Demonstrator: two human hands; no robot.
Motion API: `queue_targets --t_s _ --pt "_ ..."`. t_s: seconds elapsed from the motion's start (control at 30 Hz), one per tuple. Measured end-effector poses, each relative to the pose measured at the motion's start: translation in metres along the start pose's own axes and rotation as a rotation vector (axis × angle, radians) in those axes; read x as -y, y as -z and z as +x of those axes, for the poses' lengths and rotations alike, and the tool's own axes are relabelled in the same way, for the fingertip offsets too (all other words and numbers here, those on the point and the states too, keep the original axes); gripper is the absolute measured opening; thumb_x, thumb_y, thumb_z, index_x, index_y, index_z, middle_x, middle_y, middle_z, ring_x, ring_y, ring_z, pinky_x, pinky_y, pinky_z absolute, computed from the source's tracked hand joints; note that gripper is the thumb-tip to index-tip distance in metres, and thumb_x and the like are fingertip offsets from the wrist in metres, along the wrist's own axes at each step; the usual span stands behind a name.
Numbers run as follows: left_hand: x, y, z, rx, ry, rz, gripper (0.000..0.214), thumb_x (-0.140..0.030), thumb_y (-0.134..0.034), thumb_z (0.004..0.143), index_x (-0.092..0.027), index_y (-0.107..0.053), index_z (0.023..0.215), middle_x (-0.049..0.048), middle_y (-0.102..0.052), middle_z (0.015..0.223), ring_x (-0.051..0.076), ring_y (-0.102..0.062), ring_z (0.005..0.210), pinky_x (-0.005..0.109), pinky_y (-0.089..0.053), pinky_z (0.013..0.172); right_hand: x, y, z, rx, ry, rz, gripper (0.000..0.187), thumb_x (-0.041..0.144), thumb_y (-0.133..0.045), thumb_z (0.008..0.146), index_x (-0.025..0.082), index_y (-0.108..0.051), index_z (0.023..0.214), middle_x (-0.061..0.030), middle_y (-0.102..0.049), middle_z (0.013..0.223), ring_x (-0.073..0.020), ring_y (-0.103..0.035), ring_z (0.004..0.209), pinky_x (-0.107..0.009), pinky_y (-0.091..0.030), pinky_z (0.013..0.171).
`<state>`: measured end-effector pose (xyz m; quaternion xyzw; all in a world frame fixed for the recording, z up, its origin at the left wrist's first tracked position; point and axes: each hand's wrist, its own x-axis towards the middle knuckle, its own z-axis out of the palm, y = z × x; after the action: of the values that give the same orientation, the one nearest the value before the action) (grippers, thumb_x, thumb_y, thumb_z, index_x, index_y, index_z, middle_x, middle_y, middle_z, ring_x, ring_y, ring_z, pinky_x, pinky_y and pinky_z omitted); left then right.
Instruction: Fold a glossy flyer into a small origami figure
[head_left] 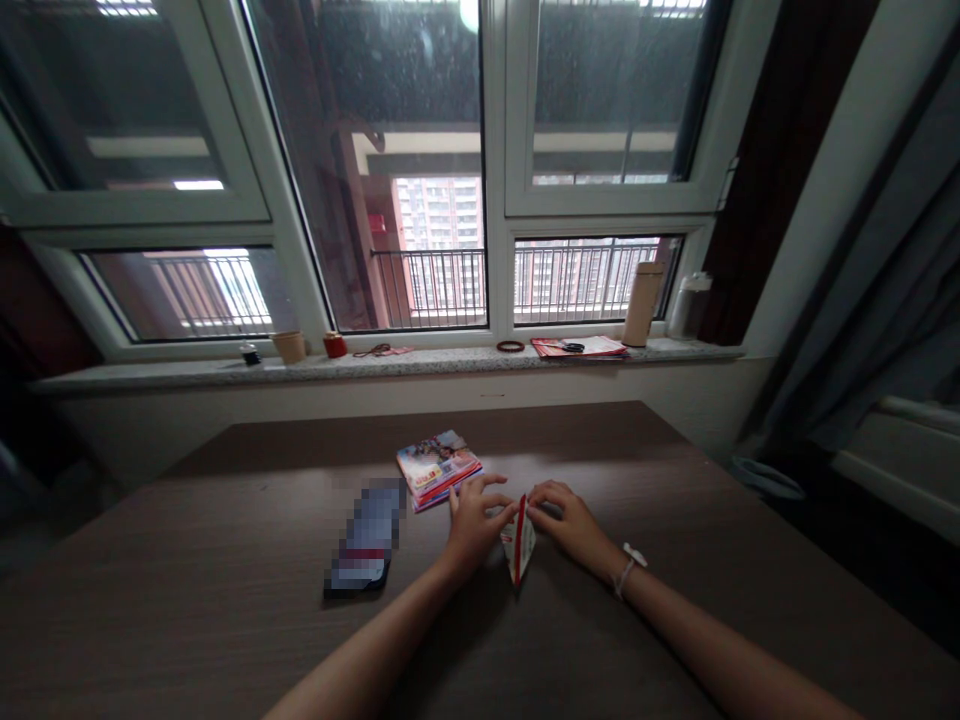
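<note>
A small piece of folded paper (518, 545), pale with a red stripe down its middle, stands between my hands and narrows to a point toward me. My left hand (478, 522) pinches its upper left edge with thumb and fingertips. From the other side, my right hand (568, 520) grips the upper right edge; a pale bracelet circles that wrist. Just beyond my left hand lies a stack of printed leaflets (439, 468) with colourful covers. Left of it rests a phone (366, 535), its screen blurred out.
The brown table (225, 520) reaches toward a stone window sill (442, 362). On the sill stand a paper cup (289, 347), a red spool (334, 345), a dark bracelet (511, 346), papers with scissors (574, 347), a tan flask (643, 305) and a clear bottle (688, 306).
</note>
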<state>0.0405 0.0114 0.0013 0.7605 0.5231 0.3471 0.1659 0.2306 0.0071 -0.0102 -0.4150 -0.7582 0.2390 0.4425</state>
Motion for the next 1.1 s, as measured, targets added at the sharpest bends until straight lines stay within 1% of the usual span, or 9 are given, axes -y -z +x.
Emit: queue_targets --t_s 0.07,0.17,0.27,0.5,0.63,0.73,0.9,1.1 --pt "0.0 -0.001 0.0 -0.014 -0.008 -0.001 0.013 -0.034 -0.063 0.083 -0.031 -0.075 0.076 0.0012 -0.06 0.123 0.026 -0.044 0.12 0.059 -0.014 0.109 0.0 -0.001 0.0 0.001 0.01 -0.004 0.019 0.036 -0.057 0.087 0.022 -0.064 0.077 -0.0027 -0.063 0.088 -0.0184 -0.056 0.093 -0.032 -0.041 0.089" --pt "0.0 -0.001 0.0 -0.062 -0.02 -0.014 0.011 -0.035 -0.065 0.082 -0.033 -0.076 0.082 0.0009 -0.057 0.127 0.026 -0.043 0.121 0.052 -0.024 0.107 0.0 -0.002 0.0 0.0 0.034 -0.014 0.018 0.034 -0.057 0.087 0.022 -0.063 0.076 -0.0026 -0.064 0.088 -0.0183 -0.056 0.093 -0.033 -0.041 0.09" --pt "0.0 -0.002 0.0 -0.086 -0.037 -0.027 0.011 -0.035 -0.066 0.081 -0.033 -0.076 0.084 0.0008 -0.056 0.128 0.026 -0.043 0.12 0.048 -0.03 0.105 0.002 -0.003 -0.001 0.004 0.052 -0.027 0.015 0.034 -0.059 0.086 0.022 -0.063 0.078 -0.0033 -0.063 0.094 -0.0189 -0.055 0.098 -0.033 -0.041 0.091" --pt "0.002 -0.001 0.003 -0.08 -0.007 -0.073 0.005 -0.03 -0.071 0.076 -0.029 -0.076 0.076 0.002 -0.056 0.127 0.027 -0.044 0.12 0.047 -0.032 0.105 0.007 -0.003 -0.003 0.042 0.033 -0.058 0.014 0.034 -0.058 0.087 0.023 -0.064 0.082 -0.0039 -0.061 0.098 -0.0192 -0.054 0.1 -0.035 -0.04 0.093" --pt "0.002 0.001 0.004 -0.083 0.002 -0.091 0.006 -0.031 -0.072 0.075 -0.029 -0.077 0.072 0.002 -0.056 0.128 0.028 -0.043 0.12 0.047 -0.033 0.105 0.006 -0.004 -0.002 0.042 0.028 -0.071 0.013 0.034 -0.058 0.087 0.023 -0.065 0.083 -0.0043 -0.061 0.099 -0.0198 -0.054 0.1 -0.036 -0.04 0.093" --pt "0.002 0.002 0.004 -0.087 -0.002 -0.097 0.007 -0.033 -0.072 0.074 -0.029 -0.077 0.073 0.002 -0.055 0.129 0.029 -0.043 0.12 0.047 -0.033 0.105 0.007 -0.004 -0.002 0.041 0.03 -0.085 0.014 0.034 -0.058 0.087 0.024 -0.065 0.082 -0.0041 -0.061 0.098 -0.0198 -0.054 0.099 -0.037 -0.04 0.093" --pt "0.004 0.002 0.005 -0.074 -0.005 -0.11 0.006 -0.031 -0.072 0.075 -0.029 -0.077 0.076 0.0013 -0.054 0.131 0.028 -0.045 0.119 0.047 -0.032 0.106 0.009 -0.003 -0.004 0.058 0.051 -0.127 0.013 0.034 -0.059 0.087 0.024 -0.066 0.082 -0.0036 -0.061 0.098 -0.0201 -0.054 0.099 -0.037 -0.039 0.093" --pt "0.007 -0.001 0.007 -0.07 -0.004 -0.123 0.004 -0.025 -0.072 0.074 -0.025 -0.075 0.071 0.0027 -0.054 0.131 0.027 -0.044 0.121 0.046 -0.032 0.107 0.014 -0.003 -0.004 0.076 0.048 -0.166 0.01 0.032 -0.059 0.087 0.025 -0.066 0.083 -0.0031 -0.062 0.099 -0.02 -0.053 0.1 -0.038 -0.038 0.094"
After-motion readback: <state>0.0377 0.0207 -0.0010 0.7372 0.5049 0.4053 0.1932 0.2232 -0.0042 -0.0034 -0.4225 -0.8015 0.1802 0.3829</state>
